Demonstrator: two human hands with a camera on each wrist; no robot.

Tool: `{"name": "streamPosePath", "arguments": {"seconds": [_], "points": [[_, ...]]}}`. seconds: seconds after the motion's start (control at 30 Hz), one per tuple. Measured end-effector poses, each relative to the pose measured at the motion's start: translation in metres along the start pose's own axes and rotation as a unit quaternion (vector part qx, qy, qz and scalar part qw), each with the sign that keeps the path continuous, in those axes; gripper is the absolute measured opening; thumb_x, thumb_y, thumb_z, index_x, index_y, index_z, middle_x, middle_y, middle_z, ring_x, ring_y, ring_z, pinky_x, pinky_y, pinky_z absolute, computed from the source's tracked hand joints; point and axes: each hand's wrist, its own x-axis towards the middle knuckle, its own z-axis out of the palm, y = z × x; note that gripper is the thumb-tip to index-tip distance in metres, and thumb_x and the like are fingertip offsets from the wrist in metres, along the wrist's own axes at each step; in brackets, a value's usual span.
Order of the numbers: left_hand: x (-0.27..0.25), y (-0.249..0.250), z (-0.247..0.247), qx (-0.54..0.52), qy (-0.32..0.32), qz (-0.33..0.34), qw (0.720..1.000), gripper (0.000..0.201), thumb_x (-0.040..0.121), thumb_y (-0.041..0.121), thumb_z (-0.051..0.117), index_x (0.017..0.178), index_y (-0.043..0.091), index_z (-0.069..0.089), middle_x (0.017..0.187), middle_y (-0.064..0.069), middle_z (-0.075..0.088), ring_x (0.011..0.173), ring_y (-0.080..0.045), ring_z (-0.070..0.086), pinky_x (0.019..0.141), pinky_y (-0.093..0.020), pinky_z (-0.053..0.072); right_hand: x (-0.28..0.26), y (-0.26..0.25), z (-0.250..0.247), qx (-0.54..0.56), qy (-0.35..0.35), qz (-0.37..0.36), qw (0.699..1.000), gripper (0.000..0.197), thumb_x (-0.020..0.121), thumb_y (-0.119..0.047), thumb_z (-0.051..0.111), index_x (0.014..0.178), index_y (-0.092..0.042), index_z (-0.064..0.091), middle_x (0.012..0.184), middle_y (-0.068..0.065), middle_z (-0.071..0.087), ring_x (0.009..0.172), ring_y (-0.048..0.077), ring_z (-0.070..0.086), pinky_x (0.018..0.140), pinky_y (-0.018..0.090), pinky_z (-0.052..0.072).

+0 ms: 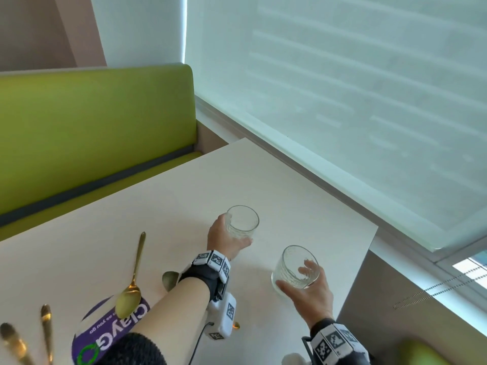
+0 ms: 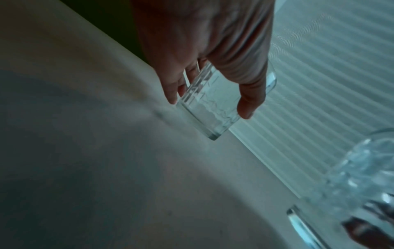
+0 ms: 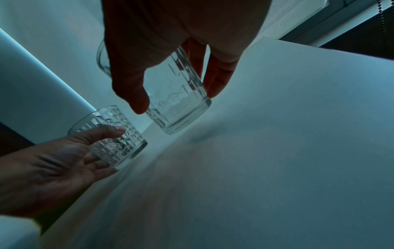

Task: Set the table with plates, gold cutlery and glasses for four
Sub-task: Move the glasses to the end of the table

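Two patterned glass tumblers in play over the white worktop (image 1: 263, 180). My left hand (image 1: 226, 239) grips the far tumbler (image 1: 242, 221), thumb on one side and fingers on the other; the left wrist view shows it tilted, its base edge down at the worktop, though I cannot tell whether it touches. My right hand (image 1: 308, 291) holds the near tumbler (image 1: 295, 267), fingers wrapped round the far side and thumb along the base; it tips toward me, and in the right wrist view its base sits just off or barely on the worktop, too dim to settle. Taking the far tumbler as landmark: the near tumbler is to its right and closer to me, apart from it; a gold spoon (image 1: 133, 280) lies to its left, bowl resting on a purple printed plate (image 1: 105, 335); two more gold handles (image 1: 46, 330) sit further left at the frame edge. A green bench seat (image 1: 92, 133) stands beyond the landmark, the blind-covered window (image 1: 342, 88) to its right.
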Motion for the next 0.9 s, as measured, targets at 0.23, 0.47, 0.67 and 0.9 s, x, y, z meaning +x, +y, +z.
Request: {"name": "streamPosePath", "arguments": {"seconds": [0.23,0.47,0.67,0.9], "points": [[-0.086,-0.023,-0.073,-0.013,0.008,0.010,1.000,0.082,0.063,0.026,0.085,0.134,0.016,0.044,0.138,0.001,0.052,0.128,-0.016,0.048,0.101,-0.021,0.036,-0.062,-0.018,0.010,0.021,-0.021,-0.032,0.999,0.077,0.058,-0.025,0.088,0.124,-0.021,0.049,0.115,0.001,0.064,0.108,0.021,0.059,0.095,0.028,0.041],[-0.207,-0.069,-0.177,-0.032,0.068,0.005,0.997,0.078,0.061,0.030,0.085,0.128,0.017,0.049,0.127,-0.001,0.060,0.113,-0.018,0.057,0.089,-0.020,0.043,-0.186,-0.041,0.043,0.033,-0.081,-0.087,0.992,0.074,0.059,-0.024,0.088,0.123,-0.020,0.050,0.108,-0.002,0.062,0.095,0.013,0.054,0.089,0.022,0.040],[-0.328,-0.130,-0.260,-0.063,0.098,-0.003,0.993,0.080,0.060,0.027,0.086,0.130,0.021,0.048,0.122,0.006,0.060,0.100,-0.007,0.054,0.084,-0.020,0.043,-0.317,-0.045,0.084,0.019,-0.154,-0.122,0.980,0.073,0.058,-0.024,0.088,0.121,-0.020,0.050,0.104,-0.003,0.059,0.099,0.017,0.058,0.084,0.022,0.042],[-0.430,-0.212,-0.338,-0.030,0.151,-0.075,0.985,0.085,0.058,0.033,0.086,0.133,0.018,0.047,0.133,0.001,0.057,0.120,-0.016,0.055,0.093,-0.017,0.040,-0.433,-0.044,0.140,-0.032,-0.263,-0.165,0.950,0.075,0.056,-0.023,0.089,0.121,-0.019,0.051,0.102,-0.004,0.059,0.098,0.015,0.056,0.082,0.022,0.042]]}}
